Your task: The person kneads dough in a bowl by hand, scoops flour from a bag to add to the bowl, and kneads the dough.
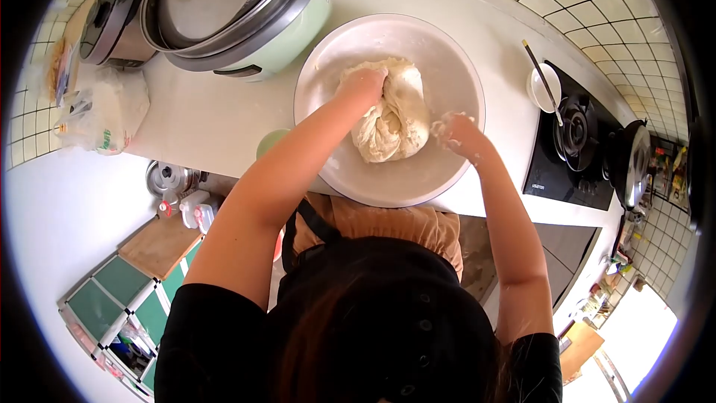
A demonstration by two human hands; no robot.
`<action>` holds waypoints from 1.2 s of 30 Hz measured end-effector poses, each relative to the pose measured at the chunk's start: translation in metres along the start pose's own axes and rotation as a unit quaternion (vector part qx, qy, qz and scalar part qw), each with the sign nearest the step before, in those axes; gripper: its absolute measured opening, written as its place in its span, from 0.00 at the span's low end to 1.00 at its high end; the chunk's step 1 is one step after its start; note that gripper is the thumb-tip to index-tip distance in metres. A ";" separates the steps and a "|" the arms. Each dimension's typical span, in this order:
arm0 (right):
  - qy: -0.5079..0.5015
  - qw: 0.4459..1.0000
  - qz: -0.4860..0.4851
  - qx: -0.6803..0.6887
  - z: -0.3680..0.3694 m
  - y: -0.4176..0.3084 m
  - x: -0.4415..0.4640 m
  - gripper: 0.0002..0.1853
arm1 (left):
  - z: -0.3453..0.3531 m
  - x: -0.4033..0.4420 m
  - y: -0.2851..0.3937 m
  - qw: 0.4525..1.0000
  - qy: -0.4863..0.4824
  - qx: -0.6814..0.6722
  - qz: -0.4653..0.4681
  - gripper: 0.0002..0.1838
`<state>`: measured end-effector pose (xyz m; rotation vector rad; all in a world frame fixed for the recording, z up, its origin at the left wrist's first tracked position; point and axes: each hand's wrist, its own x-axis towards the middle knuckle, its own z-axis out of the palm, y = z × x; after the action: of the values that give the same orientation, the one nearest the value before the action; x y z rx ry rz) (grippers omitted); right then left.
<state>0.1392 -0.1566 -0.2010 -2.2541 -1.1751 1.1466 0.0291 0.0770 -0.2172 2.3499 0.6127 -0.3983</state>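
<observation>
A large lump of pale, sticky dough [406,101] lies folded on itself in a wide white basin [335,48]. My left hand [364,88] presses into the dough's upper left side, its knuckles bent and its fingertips buried in the fold. To the right of the dough, my right hand [459,138] hovers over the basin's right side, apart from the lump. Scraps of dough cling to its fingers, which look spread and hold nothing else.
A large lidded pot [246,30] and a smaller cooker [112,19] stand at the left, near a plastic bag [108,116]. Rightward, a white bowl [541,89] with a stick across it sits beside a black stove [556,168]. A light green object [270,142] shows partly behind my left forearm.
</observation>
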 end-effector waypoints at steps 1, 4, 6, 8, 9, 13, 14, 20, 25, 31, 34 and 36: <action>-0.022 0.999 0.033 0.035 0.010 0.006 0.003 0.17 | 0.000 0.005 0.001 0.994 -0.028 -0.083 -0.061 0.14; -0.066 0.884 0.264 0.381 0.032 -0.046 -0.003 0.17 | -0.014 -0.010 0.010 0.986 -0.098 -0.094 -0.092 0.21; -0.034 0.863 0.258 0.433 0.049 -0.041 0.000 0.18 | -0.046 -0.043 0.024 0.980 -0.125 -0.135 -0.072 0.22; -0.012 0.844 0.224 0.488 0.051 -0.046 -0.007 0.18 | -0.059 -0.085 0.016 0.960 -0.131 -0.238 -0.063 0.19; 0.000 0.832 0.208 0.515 0.052 -0.047 -0.011 0.18 | -0.061 -0.098 0.012 0.960 -0.138 -0.232 -0.073 0.19; -0.023 0.744 0.192 0.640 0.046 -0.054 -0.015 0.20 | -0.065 -0.132 0.004 0.986 -0.127 -0.068 -0.079 0.25; -0.013 0.739 0.201 0.642 0.040 -0.065 -0.020 0.20 | -0.041 -0.129 -0.010 0.995 -0.091 0.022 -0.025 0.28; 0.005 0.786 0.155 0.598 0.030 -0.079 -0.019 0.17 | -0.008 -0.124 -0.003 0.994 -0.061 0.092 -0.003 0.46; -0.078 0.900 0.061 0.424 -0.008 -0.121 0.011 0.11 | 0.018 -0.119 -0.012 0.985 -0.036 0.168 0.012 0.48; 0.103 0.978 0.024 -0.179 0.042 -0.110 0.118 0.06 | 0.014 -0.125 -0.011 0.995 -0.031 0.099 0.015 0.51; 0.021 0.924 0.001 -0.381 0.050 -0.111 0.134 0.06 | 0.001 -0.124 0.001 0.990 -0.106 0.082 -0.054 0.51; 0.007 0.914 -0.024 -0.404 0.044 -0.113 0.132 0.05 | 0.002 -0.123 -0.001 0.992 -0.087 0.078 -0.040 0.49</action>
<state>0.0897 0.0137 -0.2241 -2.7538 -1.9495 0.6699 -0.0755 0.0373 -0.1662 2.4100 0.6126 -0.7024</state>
